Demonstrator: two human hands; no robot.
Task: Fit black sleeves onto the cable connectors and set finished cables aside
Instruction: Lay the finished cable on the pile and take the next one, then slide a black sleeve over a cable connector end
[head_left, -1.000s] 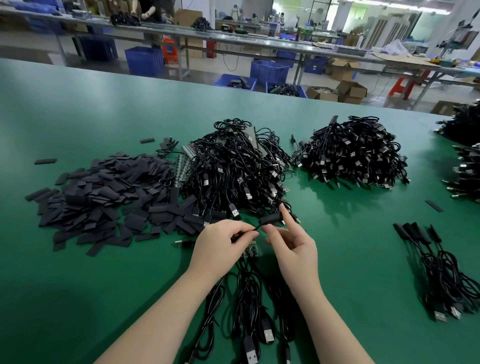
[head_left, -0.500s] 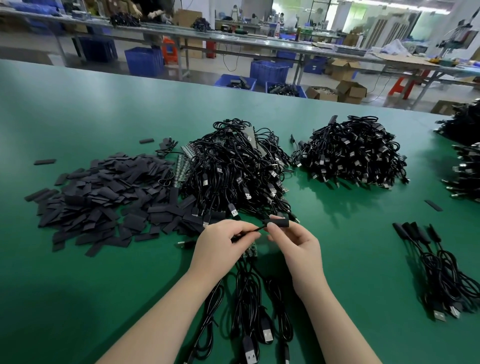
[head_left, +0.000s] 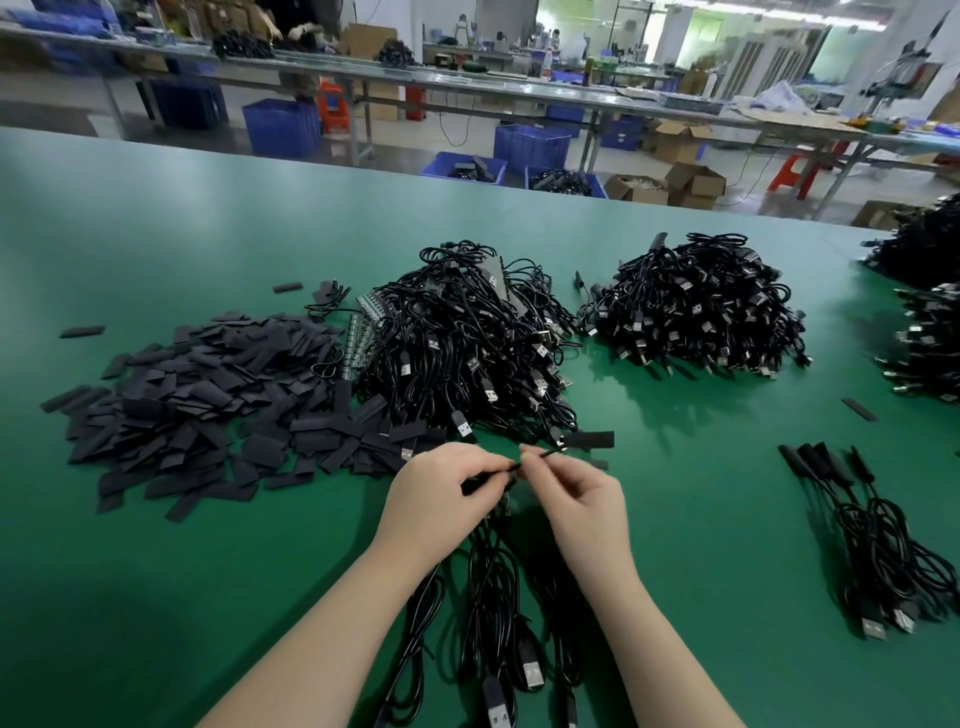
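— Where does the single view look from?

— From the person's head, forward and steeply down over a green table (head_left: 156, 597), wide-angle, so the table's far edge bows.

— How close is it?

— Close: both forearms enter from the bottom edge, and the left hand (head_left: 441, 493) and right hand (head_left: 582, 499) meet near the centre.

— And beyond?

— It faces workbenches (head_left: 467, 83) across the hall. No second view shares anything.

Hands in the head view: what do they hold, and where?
Both hands, left and right, pinch one thin black cable just behind its black-sleeved end.
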